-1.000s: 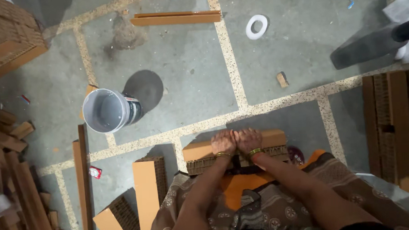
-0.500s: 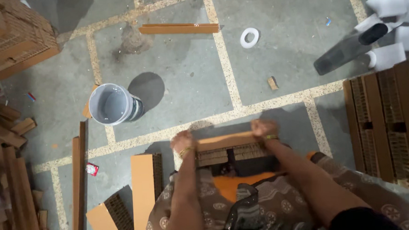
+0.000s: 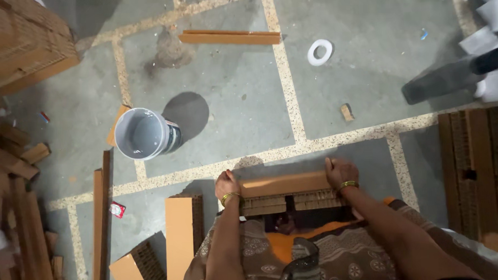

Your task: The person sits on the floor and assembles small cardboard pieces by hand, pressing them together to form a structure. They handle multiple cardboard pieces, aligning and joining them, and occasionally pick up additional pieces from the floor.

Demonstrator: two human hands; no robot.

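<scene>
Both hands grip the two ends of a flat orange-brown board (image 3: 285,184) that lies crosswise in front of the person's lap, just above the floor (image 3: 242,107). The left hand (image 3: 227,185) is closed on the board's left end, a gold bangle at the wrist; the right hand (image 3: 340,172) is closed on the right end, fingers curled over the top edge, also with a bangle. Directly under the board, touching it, sit two honeycomb cardboard blocks (image 3: 287,202) side by side, their cell faces turned toward the camera. To the left of the left arm a similar slab (image 3: 181,239) stands on the floor, and another piece (image 3: 133,268) lies tilted near the bottom edge. A long narrow strip (image 3: 101,228) runs beside them. A grey bucket (image 3: 143,134) stands well apart to the upper left, casting a round shadow. Farther off lie a thin board (image 3: 230,37), a white tape ring (image 3: 319,51) and a small scrap (image 3: 346,112). Cardboard stacks (image 3: 476,170) rise at the right edge, and loose offcuts (image 3: 10,165) pile at the left.
</scene>
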